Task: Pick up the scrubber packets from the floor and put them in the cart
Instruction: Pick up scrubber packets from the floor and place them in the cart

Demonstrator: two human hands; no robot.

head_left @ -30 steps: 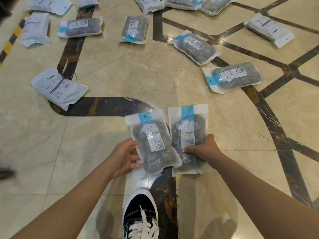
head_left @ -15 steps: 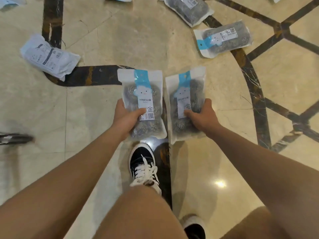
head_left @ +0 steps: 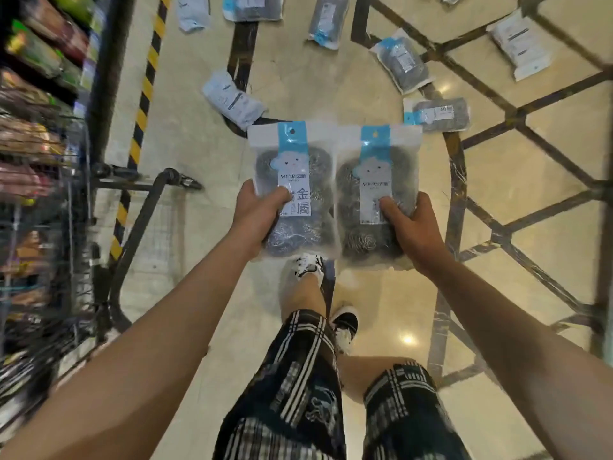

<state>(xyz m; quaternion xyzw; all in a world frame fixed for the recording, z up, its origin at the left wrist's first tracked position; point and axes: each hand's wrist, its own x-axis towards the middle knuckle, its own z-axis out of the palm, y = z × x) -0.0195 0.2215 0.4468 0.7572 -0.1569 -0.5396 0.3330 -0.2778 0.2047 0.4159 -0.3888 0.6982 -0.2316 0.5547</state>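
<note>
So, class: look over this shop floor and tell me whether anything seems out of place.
Yes. Scrubber packets lie scattered at odd angles across the marble floor, not on a shelf. The left hand and right hand each hold one; the cart stands to the left.

One scrubber packet (head_left: 293,190) per hand (head_left: 253,215), side by side above floor (head_left: 331,94).

Two scrubber packets, the left packet (head_left: 293,190) and the right packet (head_left: 374,194), held upright side by side with edges touching; clear bags with blue header strips over grey steel-wool coils. Further packets (head_left: 401,64) lie flat on the floor. Wire cart (head_left: 142,207) stands at left.
</note>
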